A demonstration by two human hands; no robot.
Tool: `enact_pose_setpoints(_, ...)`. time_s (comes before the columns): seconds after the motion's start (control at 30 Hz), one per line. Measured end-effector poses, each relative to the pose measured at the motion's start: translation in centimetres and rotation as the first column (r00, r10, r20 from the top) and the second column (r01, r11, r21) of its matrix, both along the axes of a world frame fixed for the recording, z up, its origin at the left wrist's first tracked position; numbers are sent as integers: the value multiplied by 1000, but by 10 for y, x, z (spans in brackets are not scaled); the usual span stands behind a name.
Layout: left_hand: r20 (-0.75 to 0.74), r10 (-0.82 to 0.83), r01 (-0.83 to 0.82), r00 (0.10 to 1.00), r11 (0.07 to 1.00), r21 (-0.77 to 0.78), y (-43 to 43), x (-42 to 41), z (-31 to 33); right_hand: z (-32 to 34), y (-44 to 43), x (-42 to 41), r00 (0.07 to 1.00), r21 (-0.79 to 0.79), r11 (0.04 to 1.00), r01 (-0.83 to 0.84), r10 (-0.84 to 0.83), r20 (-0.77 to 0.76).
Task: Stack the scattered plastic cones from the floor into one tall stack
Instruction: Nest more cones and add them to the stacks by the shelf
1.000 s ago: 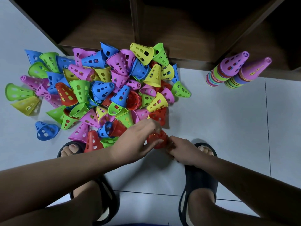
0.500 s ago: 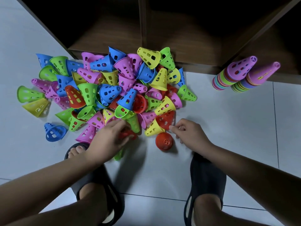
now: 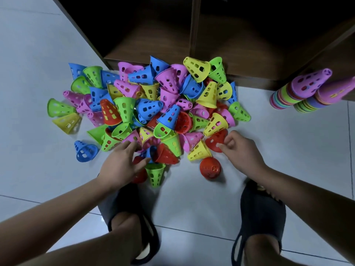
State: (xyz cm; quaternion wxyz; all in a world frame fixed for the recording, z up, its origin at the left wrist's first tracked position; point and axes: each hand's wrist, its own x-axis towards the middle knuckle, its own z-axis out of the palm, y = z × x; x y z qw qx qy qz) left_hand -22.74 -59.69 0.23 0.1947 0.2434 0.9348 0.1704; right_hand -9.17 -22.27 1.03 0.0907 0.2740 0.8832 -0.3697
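A big pile of perforated plastic cones [image 3: 153,104] in blue, green, pink, yellow and red lies on the floor in front of me. My left hand [image 3: 123,164] is at the pile's near edge. Its thumb and fingers close on a small blue cone [image 3: 151,153] that sits at the mouth of a lying red cone [image 3: 166,155]. My right hand [image 3: 243,150] pinches the rim of another red cone [image 3: 216,141] at the pile's right edge. Between my hands a single red cone [image 3: 210,167] stands upright. A green cone [image 3: 155,174] lies beside my left hand.
Two multicoloured stacks topped with purple cones [image 3: 299,89] [image 3: 330,95] lean at the far right against a dark wooden cabinet [image 3: 249,60]. Stray cones, a blue one [image 3: 84,153] among them, lie left of the pile. My feet in black sandals [image 3: 263,214] rest on the grey tiles.
Both hands let go of the upright red cone and went apart. The left moved to the blue and red cones at the pile's near edge, the right reached up to a red cone's rim.
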Motion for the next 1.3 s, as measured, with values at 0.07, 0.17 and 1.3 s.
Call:
enact_pose_setpoints(0.07,3,20,-20,1000,1000,-17,-2,1,1,-1,4,3,998,63,997,-54,55,-28)
enact_pose_setpoints(0.17,-7,-26,25,1000,998,-53,-6,0,3,-3,10,7,980,215,960,-178,192,-49)
enact_pose_setpoints(1.3,268,7,-163,964,807,568,94,18,98,48,-9,51,972,-775,599,201,-223,80)
